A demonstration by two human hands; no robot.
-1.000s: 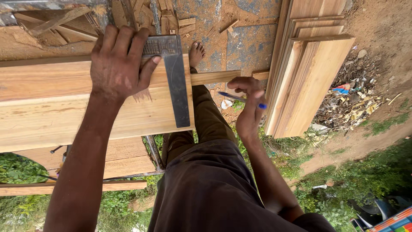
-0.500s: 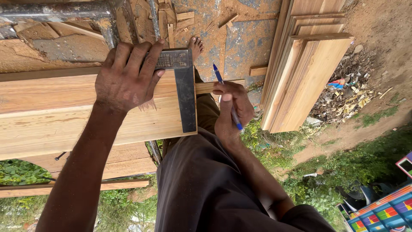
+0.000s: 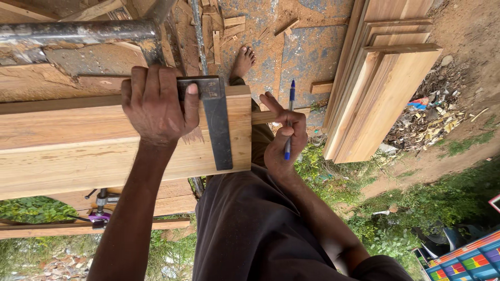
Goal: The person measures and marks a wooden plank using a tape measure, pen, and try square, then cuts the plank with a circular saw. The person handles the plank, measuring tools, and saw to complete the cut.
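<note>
— Since a moment ago the right hand (image 3: 284, 143) has come up from beside the leg, and the pen (image 3: 288, 118) now stands nearly upright, tip end down in the grip.

— And the left hand (image 3: 156, 106)?

— Much where it was: spread flat over the square (image 3: 216, 122), pressing its stock against the far edge of the plank (image 3: 94, 151). Fingers lie together over the stock; the thumb reaches onto the dark metal.

— So what does the shift mean?

— As I judge it, the square is set and the pen has been brought to the ready beside it. No pen line shows along the blade, so the marking looks not yet done.

— Where is the pen relative to the fingers?

— Pinched between thumb and the curled fingers of the right hand, with the forefinger and middle finger lifted and splayed. The blue cap end sticks up above the knuckles. The hand hangs just off the plank's end, near the blade but not touching it.

— And the blade itself?

— Running across the plank's width close to its cut end, lying flat on the wood, to the right of the left fingers (image 3: 165, 83). A bare foot (image 3: 243, 58) shows beyond on the sawdust, and stacked boards (image 3: 380, 99) lean to the right.
</note>
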